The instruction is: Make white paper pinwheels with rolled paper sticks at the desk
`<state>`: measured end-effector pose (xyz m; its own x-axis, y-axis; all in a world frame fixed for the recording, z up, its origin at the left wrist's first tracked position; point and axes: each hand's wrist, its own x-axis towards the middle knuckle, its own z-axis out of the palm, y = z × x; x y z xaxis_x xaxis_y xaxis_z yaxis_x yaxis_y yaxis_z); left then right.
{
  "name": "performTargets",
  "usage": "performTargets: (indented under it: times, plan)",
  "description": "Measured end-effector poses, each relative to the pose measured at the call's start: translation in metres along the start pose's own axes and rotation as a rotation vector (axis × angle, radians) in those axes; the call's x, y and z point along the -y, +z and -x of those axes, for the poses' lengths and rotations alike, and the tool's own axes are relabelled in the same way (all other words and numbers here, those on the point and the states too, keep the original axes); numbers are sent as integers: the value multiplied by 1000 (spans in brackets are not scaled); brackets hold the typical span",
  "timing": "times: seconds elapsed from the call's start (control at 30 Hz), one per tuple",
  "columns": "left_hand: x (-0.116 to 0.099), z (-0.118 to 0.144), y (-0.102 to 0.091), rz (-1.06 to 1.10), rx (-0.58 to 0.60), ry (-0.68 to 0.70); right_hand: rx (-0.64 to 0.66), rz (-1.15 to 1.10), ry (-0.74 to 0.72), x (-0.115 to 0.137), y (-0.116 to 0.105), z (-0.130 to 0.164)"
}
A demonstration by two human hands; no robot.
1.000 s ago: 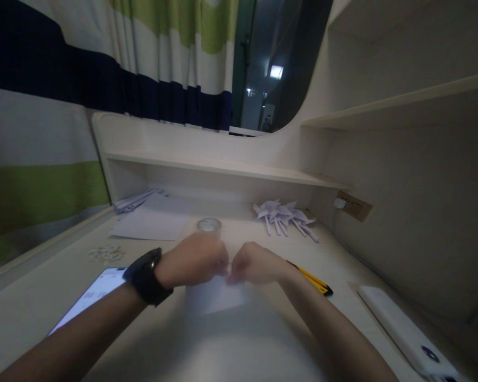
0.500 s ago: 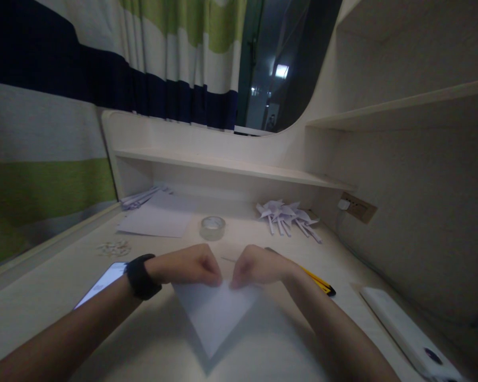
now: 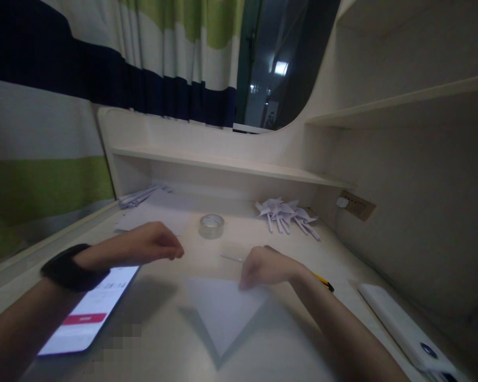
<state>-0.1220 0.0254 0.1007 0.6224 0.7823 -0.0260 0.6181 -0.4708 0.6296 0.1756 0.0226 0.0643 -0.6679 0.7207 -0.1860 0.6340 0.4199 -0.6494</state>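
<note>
A white paper folded into a triangle lies on the desk, its point toward me. My right hand rests curled on its top right edge and presses it down. My left hand hovers to the left, away from the paper, with loosely curled fingers and nothing visible in it. A black watch sits on that wrist. A lit phone lies flat under the left forearm.
A roll of clear tape stands behind the hands. Several folded paper pinwheels lie at the back right, loose sheets at the back left. A yellow-black cutter and a white flat device lie to the right.
My left hand let go of the paper's top edge and moved left over the phone. The right hand stayed on the paper, which now lies flat.
</note>
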Motion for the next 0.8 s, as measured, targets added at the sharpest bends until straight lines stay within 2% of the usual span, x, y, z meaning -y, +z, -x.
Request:
performTargets:
  times: [0.07, 0.17, 0.3, 0.5, 0.63, 0.8]
  plan:
    - [-15, -6, 13, -61, -57, 85, 16, -14, -22, -1, 3, -5]
    - [-35, -23, 45, -154, 34, 290, 24, -27, -55, 0, 7, -13]
    - [-33, -43, 77, -148, 15, 296, 18, 16, -63, 0, 12, -16]
    - [-12, -47, 82, -12, 79, 251, 6, 124, -72, 4, 18, -12]
    - [-11, -43, 80, 12, 131, 234, 33, 197, -137, 8, 18, -12]
    - [-11, -41, 79, 36, 178, 227, 121, 193, -151, 7, 18, -12]
